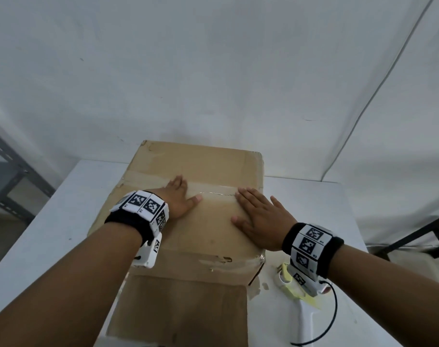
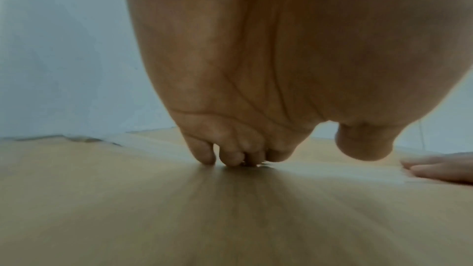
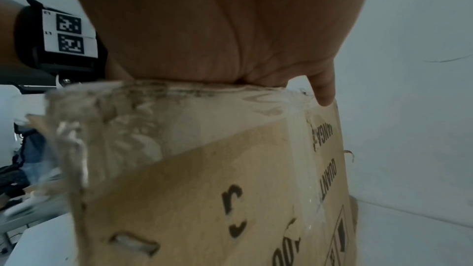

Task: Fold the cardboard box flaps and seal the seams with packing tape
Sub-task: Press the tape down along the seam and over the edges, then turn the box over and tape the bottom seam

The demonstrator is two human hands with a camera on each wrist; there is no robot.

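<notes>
A brown cardboard box (image 1: 203, 236) stands on the white table (image 1: 50, 221) with its top flaps folded down. A strip of clear tape (image 1: 213, 190) runs along the top seam. My left hand (image 1: 182, 196) lies flat on the left part of the seam, its fingertips (image 2: 230, 157) pressing the cardboard. To its right, my right hand (image 1: 257, 214) lies flat on the box top by the seam, palm down (image 3: 230, 27). The box's printed side (image 3: 204, 199) carries more tape (image 3: 304, 169). A white tape dispenser (image 1: 307, 319) lies on the table at the box's near right corner.
One cardboard flap (image 1: 178, 311) hangs down the near side of the box. A black cable (image 1: 335, 314) loops by the dispenser. A grey metal shelf frame (image 1: 10, 166) stands left of the table, and a dark frame (image 1: 414, 236) stands to the right. A white wall is behind.
</notes>
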